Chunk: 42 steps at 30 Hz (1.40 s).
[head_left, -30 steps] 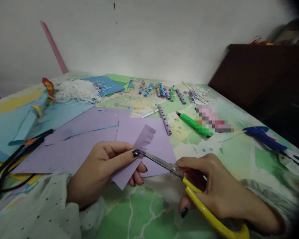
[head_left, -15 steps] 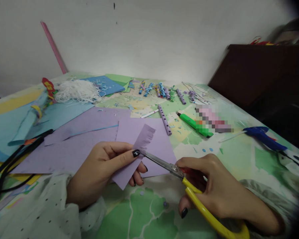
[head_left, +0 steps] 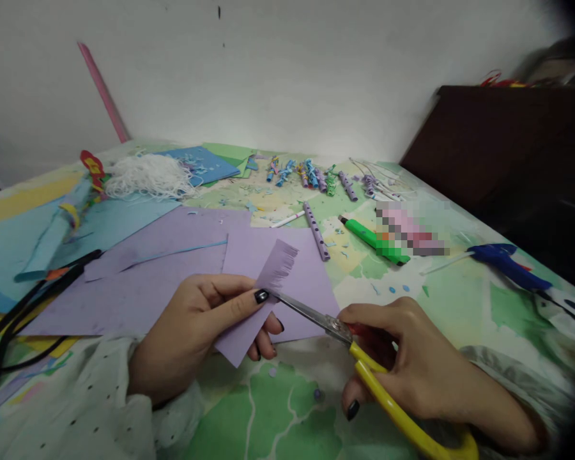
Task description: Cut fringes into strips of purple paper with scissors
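Observation:
Between the thumb and fingers of my left hand (head_left: 211,319) is a strip of purple paper (head_left: 239,338), tilted up to the right. Its upper right edge is cut into a fine fringe; the lower part is uncut. My right hand (head_left: 407,364) grips a pair of scissors (head_left: 311,313) with yellow handles, fingers inside the loops. The blades look nearly closed, and their tips meet the strip's edge beside my left thumb. Under the strip lies a square purple sheet (head_left: 311,268) on a larger purple sheet (head_left: 172,249).
Beyond are a punched purple paper tube (head_left: 316,231), a green utility knife (head_left: 374,241) and a blue glue gun (head_left: 508,263). Small fringed paper rolls (head_left: 310,174) line the back. White string (head_left: 148,176), a light blue paper roll (head_left: 52,236) and black cords (head_left: 9,338) are at left.
Almost nothing differs. The scissor handles have shifted very slightly, with the blade tips still at the same place on the purple strip.

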Motion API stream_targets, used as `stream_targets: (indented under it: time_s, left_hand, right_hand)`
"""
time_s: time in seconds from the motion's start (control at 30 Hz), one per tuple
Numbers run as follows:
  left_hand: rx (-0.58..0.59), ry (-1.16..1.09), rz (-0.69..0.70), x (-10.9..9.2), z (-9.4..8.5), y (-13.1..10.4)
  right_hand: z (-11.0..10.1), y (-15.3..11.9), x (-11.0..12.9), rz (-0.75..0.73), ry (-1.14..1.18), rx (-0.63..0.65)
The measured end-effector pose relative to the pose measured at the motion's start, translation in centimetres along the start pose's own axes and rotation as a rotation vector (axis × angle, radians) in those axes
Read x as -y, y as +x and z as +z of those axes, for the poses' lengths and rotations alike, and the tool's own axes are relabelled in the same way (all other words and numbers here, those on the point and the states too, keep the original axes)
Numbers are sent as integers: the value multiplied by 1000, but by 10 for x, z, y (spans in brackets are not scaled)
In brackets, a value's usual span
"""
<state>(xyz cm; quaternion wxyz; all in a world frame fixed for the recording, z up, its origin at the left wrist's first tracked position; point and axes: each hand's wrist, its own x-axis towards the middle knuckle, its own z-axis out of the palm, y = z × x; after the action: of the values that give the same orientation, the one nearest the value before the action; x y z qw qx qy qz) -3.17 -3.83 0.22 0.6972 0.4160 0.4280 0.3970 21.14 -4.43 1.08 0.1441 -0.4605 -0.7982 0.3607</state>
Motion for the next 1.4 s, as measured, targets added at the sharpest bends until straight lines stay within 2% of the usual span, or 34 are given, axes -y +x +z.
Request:
stream_targets:
  time_s: [1.4]
  left_hand:
    - [36,-3,6,2,0,0]
  right_hand:
    - [0,0,-1,-2,-30,-32]
